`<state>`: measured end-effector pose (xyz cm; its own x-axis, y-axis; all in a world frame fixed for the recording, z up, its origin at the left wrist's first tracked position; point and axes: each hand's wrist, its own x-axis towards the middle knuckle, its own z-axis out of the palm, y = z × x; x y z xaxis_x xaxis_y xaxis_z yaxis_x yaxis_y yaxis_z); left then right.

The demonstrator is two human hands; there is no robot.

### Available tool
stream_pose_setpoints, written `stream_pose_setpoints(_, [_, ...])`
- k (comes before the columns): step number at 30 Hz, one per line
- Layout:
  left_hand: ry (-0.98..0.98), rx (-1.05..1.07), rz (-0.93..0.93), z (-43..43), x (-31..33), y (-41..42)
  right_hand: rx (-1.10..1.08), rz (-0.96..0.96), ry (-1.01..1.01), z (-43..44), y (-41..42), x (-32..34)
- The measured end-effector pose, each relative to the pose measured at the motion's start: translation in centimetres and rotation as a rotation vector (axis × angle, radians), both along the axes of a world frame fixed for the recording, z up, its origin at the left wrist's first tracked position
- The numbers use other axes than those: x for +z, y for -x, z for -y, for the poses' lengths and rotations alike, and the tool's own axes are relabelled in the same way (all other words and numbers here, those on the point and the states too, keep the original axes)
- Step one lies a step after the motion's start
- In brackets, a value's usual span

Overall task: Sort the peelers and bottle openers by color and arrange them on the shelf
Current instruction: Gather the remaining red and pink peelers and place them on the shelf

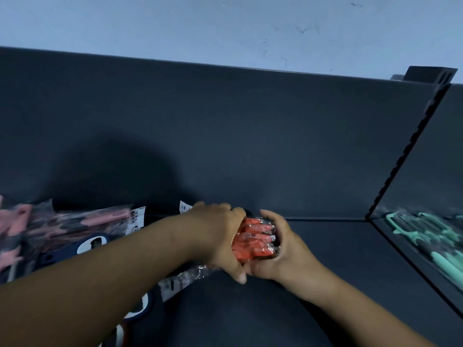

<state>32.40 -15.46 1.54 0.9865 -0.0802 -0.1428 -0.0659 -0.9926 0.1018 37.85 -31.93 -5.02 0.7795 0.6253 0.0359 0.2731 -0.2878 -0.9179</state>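
Nearest, at the left, dark blue bottle openers (46, 259) lie unsorted. Mid-shelf (325, 271), the left hand (220, 236) and right hand (281, 251) both clasp an orange bundle (253, 240). Farther off, pink packs (75, 221) at the left and green peelers (426, 236) at the right seem already grouped.

Bare shelf floor (333, 249) lies open from the orange packs (253, 241), gripped mid-shelf by the left hand (220, 236) and right hand (284, 249), across to the upright divider (400, 156). Pink packs (62, 221) and navy bottle openers (92, 242) crowd the left; the back panel (225, 134) closes the rear.
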Motion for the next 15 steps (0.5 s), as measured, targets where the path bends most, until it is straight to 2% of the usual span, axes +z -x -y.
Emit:
stream_pose_setpoints(2, [0.025,0.022,-0.013,-0.2,0.5,0.0,0.0,-0.003,0.016,0.4,-0.2,-0.1])
stream_pose_setpoints(5, [-0.107,0.028,-0.085,-0.3,-0.6,-0.1,0.022,0.21,0.364,0.3,-0.1,-0.6])
stream_pose_setpoints(7, [-0.178,0.043,-0.138,-0.1,-1.6,0.0,0.069,0.367,0.491,0.0,0.2,-0.5])
stream_pose_setpoints(11, [-0.115,0.064,-0.077,-0.1,-2.1,-0.1,0.023,0.38,0.428,-0.2,0.2,-0.5])
stream_pose_setpoints(15, [-0.107,0.036,0.004,0.4,-1.6,0.5,0.004,0.196,0.268,-0.1,-0.6,-1.1])
